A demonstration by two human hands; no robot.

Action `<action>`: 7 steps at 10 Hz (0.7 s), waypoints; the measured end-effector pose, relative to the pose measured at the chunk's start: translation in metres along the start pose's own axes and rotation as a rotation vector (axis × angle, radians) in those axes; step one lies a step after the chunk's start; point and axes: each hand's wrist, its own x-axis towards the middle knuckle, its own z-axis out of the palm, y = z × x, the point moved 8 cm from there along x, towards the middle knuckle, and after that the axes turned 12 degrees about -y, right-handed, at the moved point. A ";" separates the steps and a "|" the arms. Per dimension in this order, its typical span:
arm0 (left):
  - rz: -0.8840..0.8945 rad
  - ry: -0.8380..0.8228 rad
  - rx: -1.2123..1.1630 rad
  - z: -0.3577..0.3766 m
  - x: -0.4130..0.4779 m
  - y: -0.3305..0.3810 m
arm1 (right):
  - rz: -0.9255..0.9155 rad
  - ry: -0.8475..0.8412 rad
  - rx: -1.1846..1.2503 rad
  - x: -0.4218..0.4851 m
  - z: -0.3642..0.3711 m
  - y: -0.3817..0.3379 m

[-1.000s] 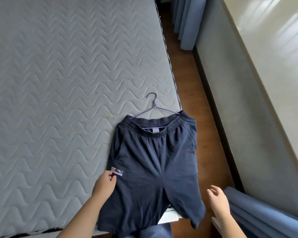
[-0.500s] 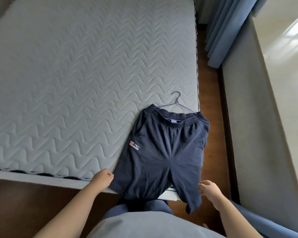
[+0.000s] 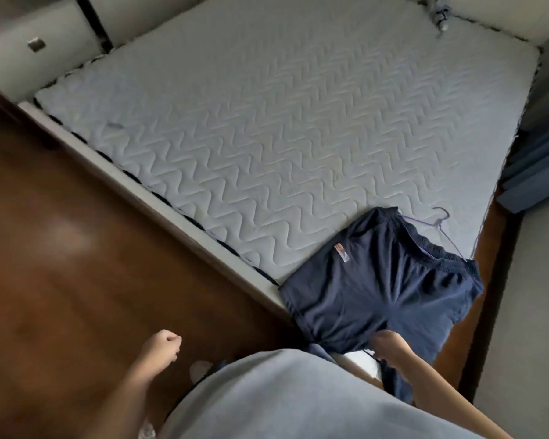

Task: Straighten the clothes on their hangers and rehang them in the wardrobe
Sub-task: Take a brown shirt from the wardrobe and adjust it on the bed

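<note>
Dark navy shorts (image 3: 381, 280) lie flat on the near right corner of the mattress (image 3: 267, 122), legs hanging over the bed's edge. A thin purple wire hanger (image 3: 441, 221) runs through the waistband, its hook resting on the mattress. My right hand (image 3: 390, 346) is at the hem of the shorts' legs, fingers curled against the cloth; whether it grips the cloth is unclear. My left hand (image 3: 160, 346) is closed in a loose fist over the wooden floor, away from the shorts and holding nothing.
The quilted grey mattress sits in a pale bed frame (image 3: 159, 198). Dark brown wooden floor (image 3: 51, 248) lies to the left. Blue curtains (image 3: 539, 166) hang at the right. A small grey object (image 3: 441, 14) lies at the mattress's far corner. A pale wall panel (image 3: 35, 42) stands far left.
The view has swung left and pulled back, so the floor left of the bed now shows. My left hand left the shorts' hem and closed into a fist. My right hand moved onto the shorts' hem.
</note>
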 end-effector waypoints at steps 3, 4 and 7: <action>-0.247 0.079 -0.609 -0.086 -0.057 -0.212 | 0.010 -0.149 -0.736 0.012 0.200 -0.109; -0.319 0.189 -0.852 -0.101 -0.074 -0.279 | -0.081 -0.255 -0.913 0.008 0.291 -0.161; -0.333 0.218 -1.274 -0.118 -0.052 -0.278 | -0.329 -0.447 -1.021 -0.006 0.467 -0.283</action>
